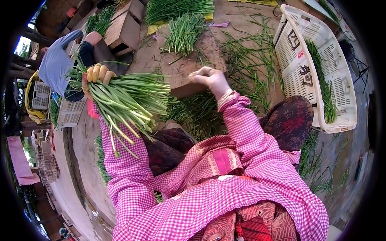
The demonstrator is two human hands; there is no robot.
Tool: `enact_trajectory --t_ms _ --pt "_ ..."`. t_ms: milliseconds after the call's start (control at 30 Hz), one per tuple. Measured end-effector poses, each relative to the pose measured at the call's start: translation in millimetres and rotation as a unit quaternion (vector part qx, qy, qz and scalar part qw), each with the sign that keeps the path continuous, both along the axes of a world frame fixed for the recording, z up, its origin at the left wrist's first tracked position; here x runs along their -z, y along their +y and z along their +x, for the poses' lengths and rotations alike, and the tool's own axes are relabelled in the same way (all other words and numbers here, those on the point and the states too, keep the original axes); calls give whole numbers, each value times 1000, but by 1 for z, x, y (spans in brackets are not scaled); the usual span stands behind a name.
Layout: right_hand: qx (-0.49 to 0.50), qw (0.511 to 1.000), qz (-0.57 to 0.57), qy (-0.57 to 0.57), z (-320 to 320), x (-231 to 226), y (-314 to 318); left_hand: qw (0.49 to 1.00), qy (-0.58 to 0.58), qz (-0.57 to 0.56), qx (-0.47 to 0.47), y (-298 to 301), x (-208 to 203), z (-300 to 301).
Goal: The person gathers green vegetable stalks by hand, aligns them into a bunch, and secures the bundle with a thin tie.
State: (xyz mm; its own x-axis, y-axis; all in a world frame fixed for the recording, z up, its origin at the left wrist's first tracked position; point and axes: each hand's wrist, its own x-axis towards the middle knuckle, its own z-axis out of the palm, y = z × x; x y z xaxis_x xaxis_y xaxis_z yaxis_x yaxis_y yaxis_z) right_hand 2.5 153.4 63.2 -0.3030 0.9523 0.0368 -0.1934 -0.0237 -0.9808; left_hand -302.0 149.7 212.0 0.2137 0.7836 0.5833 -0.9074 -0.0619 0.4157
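My left hand (99,76), in a yellowish glove, is wrapped around a thick bunch of green chives (134,94). The pale cut ends fan out to the right and downward, over my left sleeve and knee. To the right, my right hand (210,80), in a thin whitish glove, hovers beside the near right edge of a low wooden block (201,64). Its fingers are pinched together; whether something small is between them I cannot make out. A smaller bundle of chives (185,34) lies on the far part of that block.
Beyond the block lies a large chive pile (179,11) on yellow sheeting. Loose chives (253,60) litter the floor. A white plastic crate (295,60) with chives inside stands at right. Another person (56,60) sits at far left near a wooden box (122,34).
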Motion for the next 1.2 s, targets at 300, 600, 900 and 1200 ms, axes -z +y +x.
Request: enact_trajectory --t_ms 300,600,900,1200 --pt "-163 981 -47 90 -10 -36 -12 1000 -6 14 21 2 2 0" --pt "-111 948 -119 274 -65 -45 -43 999 5 18 46 8 11 11" --pt "27 934 -10 -355 4 -9 6 999 7 34 34 3 4 3" --pt "-79 996 -23 46 -48 -58 -38 997 27 -7 66 3 5 27"
